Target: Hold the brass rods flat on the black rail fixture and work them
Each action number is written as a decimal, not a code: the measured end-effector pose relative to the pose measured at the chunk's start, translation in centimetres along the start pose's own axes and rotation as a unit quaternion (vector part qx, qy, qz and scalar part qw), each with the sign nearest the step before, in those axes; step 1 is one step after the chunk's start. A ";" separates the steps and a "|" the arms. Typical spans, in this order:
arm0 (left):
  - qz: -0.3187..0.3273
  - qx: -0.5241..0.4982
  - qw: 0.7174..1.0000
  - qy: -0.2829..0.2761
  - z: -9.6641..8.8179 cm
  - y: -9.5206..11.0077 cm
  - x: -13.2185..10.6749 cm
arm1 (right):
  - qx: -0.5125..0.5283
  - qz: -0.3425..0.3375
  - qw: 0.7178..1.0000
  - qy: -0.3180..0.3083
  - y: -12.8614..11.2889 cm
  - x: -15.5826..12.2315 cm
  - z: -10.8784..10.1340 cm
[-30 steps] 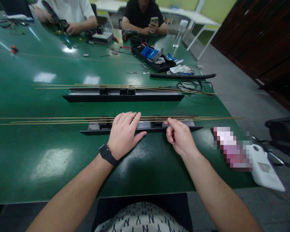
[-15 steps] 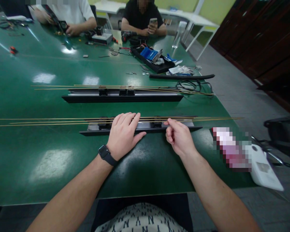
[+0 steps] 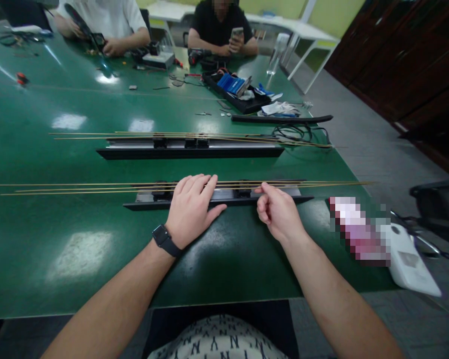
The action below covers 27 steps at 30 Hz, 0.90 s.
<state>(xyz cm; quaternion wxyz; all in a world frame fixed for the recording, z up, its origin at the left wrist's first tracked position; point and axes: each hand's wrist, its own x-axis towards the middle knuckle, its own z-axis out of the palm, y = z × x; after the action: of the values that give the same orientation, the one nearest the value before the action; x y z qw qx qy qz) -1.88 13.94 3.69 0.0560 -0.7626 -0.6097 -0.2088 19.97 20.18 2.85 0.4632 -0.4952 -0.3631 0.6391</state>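
Observation:
My left hand [image 3: 192,207] lies palm down across several long, thin brass-coloured rods [image 3: 90,189], its fingers stretched out. Below them is the near black rail [image 3: 224,202], a channel with a silvery inside and dark blocks [image 3: 243,188]. My right hand [image 3: 279,209] is closed farther right, its fingertips pinched at one of the rods over the rail; the exact grip is partly hidden. The rods run past both ends of the rail. Beyond lies a second black rail [image 3: 190,153] with blocks inside and more thin rods on top.
The green table [image 3: 97,284] holds a black strip [image 3: 280,119], coiled cable [image 3: 292,132], gloves [image 3: 280,108] and a black tray [image 3: 247,102]. At right are a blurred pink item [image 3: 359,229] and a white object [image 3: 413,259]. Two people sit opposite; one holds a phone [image 3: 237,34].
Both of my hands stay in nearly the same place on the rods. The dark tool held by the person at the far left has tilted slightly.

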 end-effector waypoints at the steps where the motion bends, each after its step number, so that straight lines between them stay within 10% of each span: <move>1: 0.000 -0.001 1.000 0.001 0.0 0.0 0.0 | -0.004 -0.001 1.000 0.000 0.0 0.0 0.0; 27: -0.001 0.002 1.000 0.000 0.2 -0.1 0.0 | -0.001 -0.013 1.000 0.003 0.2 0.0 0.0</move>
<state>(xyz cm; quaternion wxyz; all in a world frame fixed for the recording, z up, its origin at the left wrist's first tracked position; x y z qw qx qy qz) -1.94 14.04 3.51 0.0569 -0.7617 -0.6111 -0.2077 19.88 20.11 2.70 0.4721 -0.4926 -0.3689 0.6312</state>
